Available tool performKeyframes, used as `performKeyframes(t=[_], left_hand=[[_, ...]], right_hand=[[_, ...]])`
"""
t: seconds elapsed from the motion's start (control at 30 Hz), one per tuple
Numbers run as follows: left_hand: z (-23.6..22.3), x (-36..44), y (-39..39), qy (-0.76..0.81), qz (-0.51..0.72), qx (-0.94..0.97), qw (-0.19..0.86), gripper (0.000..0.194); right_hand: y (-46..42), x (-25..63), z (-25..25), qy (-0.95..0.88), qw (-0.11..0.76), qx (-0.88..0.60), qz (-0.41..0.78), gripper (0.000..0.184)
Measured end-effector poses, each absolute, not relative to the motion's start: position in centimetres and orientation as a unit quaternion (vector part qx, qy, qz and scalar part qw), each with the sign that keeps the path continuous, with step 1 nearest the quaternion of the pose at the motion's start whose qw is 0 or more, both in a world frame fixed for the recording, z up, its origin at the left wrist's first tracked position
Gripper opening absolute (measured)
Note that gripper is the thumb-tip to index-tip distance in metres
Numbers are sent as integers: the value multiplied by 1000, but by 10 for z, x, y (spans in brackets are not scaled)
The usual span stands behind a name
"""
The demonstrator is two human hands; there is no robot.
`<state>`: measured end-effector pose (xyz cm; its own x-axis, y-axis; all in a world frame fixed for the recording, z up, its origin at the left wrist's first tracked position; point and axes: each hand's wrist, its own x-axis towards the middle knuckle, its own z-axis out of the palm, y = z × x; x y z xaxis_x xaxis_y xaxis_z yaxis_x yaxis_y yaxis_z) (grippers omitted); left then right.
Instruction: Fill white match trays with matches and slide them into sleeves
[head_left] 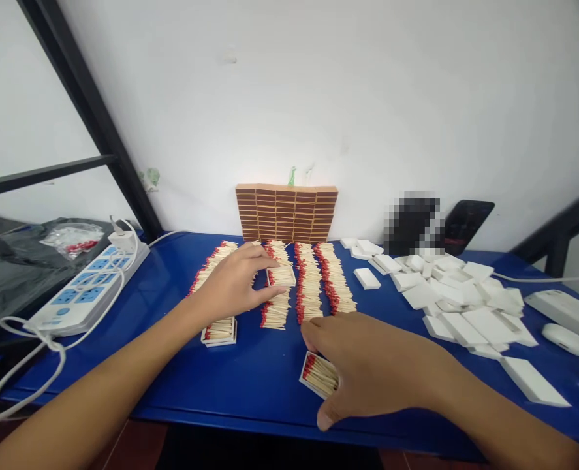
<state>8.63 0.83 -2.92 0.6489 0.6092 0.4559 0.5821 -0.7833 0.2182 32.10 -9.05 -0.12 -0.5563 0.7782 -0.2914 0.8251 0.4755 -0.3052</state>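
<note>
My left hand [237, 277] pinches a small white matchbox tray [282, 277] filled with red-tipped matches, between thumb and fingers, above a row of matches [275, 313]. Lower right, my right hand [367, 362] curls around another match-filled tray [320, 374], its fingers at the far side and its thumb at the near side. Part of that tray is hidden under the hand. Below my left wrist lies a filled tray [219, 331], apparently on top of another. Further rows of loose matches [309, 284] run back toward the wall.
Stacked brown matchboxes [286, 212] stand against the wall. White trays [465, 300] lie heaped at the right, near a phone [468, 225] and a white earbud case [566, 339]. A power strip [81, 290] with loose cables occupies the left of the blue table [254, 385].
</note>
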Motion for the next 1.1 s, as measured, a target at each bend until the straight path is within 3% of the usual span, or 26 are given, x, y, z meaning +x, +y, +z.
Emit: performKeyframes(t=[0.23, 0.43, 0.77, 0.9, 1.1], left_hand=[[-6, 76, 7, 322, 204, 922, 70, 42], [8, 53, 21, 331, 213, 917, 69, 38], [10, 37, 31, 362, 183, 908, 109, 39], [21, 23, 18, 356, 192, 902, 148, 41], [6, 4, 26, 370, 234, 892, 111, 43]], right_hand=[[-82, 332, -2, 866, 31, 439, -237, 32], [-68, 336, 4, 864, -78, 435, -241, 18], [-27, 319, -22, 818, -223, 462, -258, 32], [-31, 307, -30, 824, -225, 456, -251, 30], [-28, 278, -34, 856, -214, 442, -161, 26]])
